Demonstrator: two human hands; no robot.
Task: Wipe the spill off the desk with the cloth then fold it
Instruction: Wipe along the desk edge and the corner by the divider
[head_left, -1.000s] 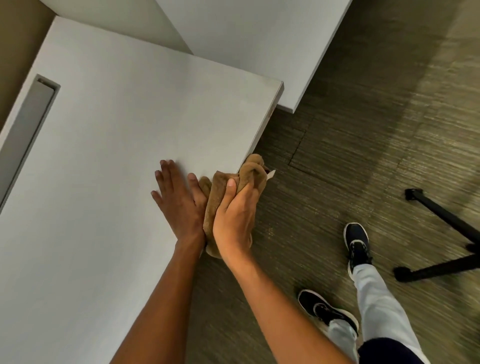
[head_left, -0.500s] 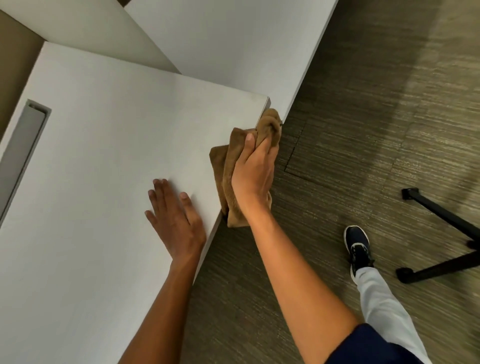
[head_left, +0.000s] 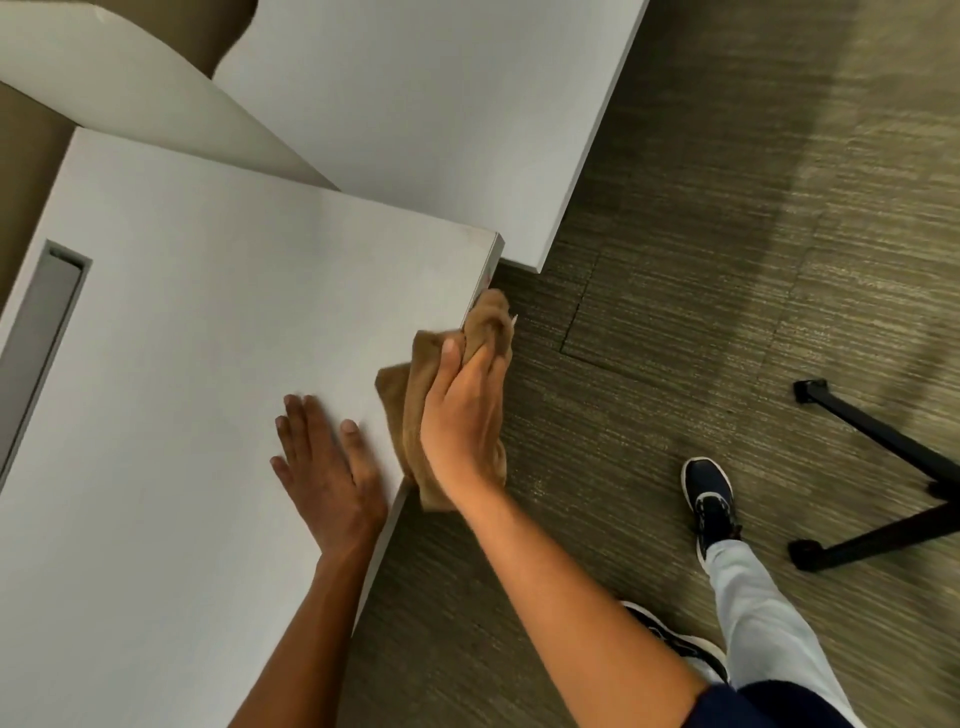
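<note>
A brown cloth (head_left: 410, 395) is draped over the right edge of the white desk (head_left: 208, 364), part on top and part hanging down the side. My right hand (head_left: 462, 415) grips the cloth over that edge, thumb on the top side and fingers curled round the outside. My left hand (head_left: 327, 467) rests flat on the desk top just left of the cloth, fingers straight. No spill shows on the desk surface.
A grey cable slot (head_left: 47, 322) is cut into the desk at the left. A second white desk (head_left: 441, 104) stands behind. Carpeted floor (head_left: 727, 260) lies to the right, with black stand legs (head_left: 883, 452) and my shoes (head_left: 709, 499).
My right hand slid the cloth along the desk's right edge, up toward the corner and then part of the way back. My left hand stayed flat on the desk.
</note>
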